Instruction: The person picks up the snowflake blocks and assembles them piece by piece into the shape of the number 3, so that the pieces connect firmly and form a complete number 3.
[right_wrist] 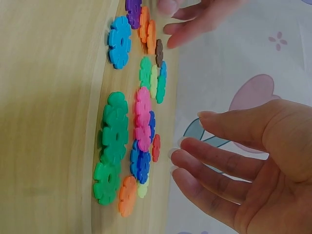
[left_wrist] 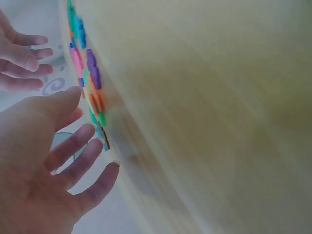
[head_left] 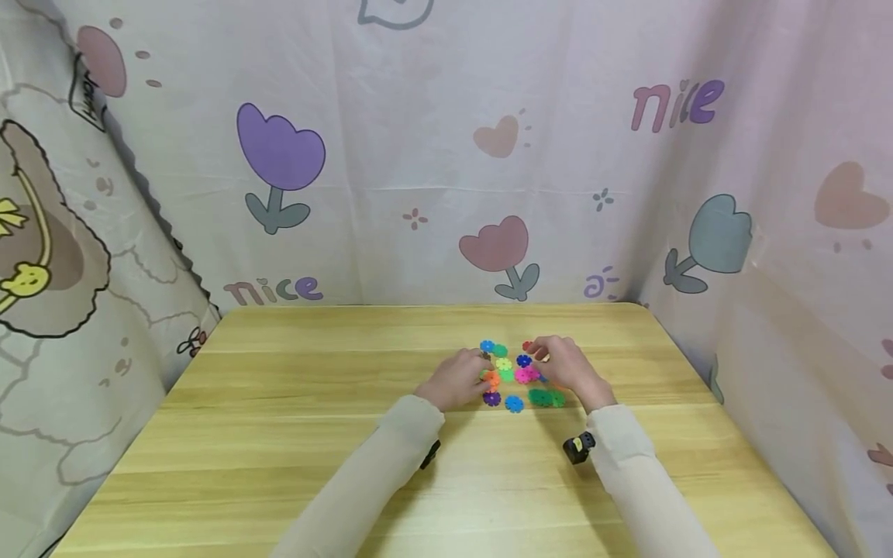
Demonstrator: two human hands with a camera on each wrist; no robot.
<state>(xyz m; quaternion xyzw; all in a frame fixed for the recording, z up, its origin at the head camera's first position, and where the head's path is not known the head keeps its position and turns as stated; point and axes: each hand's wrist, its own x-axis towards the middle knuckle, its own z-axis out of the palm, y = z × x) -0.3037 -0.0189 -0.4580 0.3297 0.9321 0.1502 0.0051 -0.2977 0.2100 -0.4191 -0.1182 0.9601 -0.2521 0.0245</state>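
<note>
Several flat, notched plastic flower pieces lie loosely grouped on the wooden table, among them a light blue piece (head_left: 514, 404), a purple piece (head_left: 491, 398), pink pieces (right_wrist: 143, 117) and green pieces (right_wrist: 114, 129). My left hand (head_left: 456, 379) is over the left edge of the group, its fingers loosely bent and apart, with nothing held in the left wrist view. My right hand (head_left: 563, 363) hovers above the right side; its fingers (right_wrist: 219, 158) are spread and hold nothing. A red piece (right_wrist: 156, 147) lies nearest to them. In the head view both hands partly hide some pieces.
The wooden table (head_left: 279, 434) runs up to a printed curtain (head_left: 418, 155) at the back, with more curtain at both sides. A small black camera (head_left: 579, 447) sits at my right wrist.
</note>
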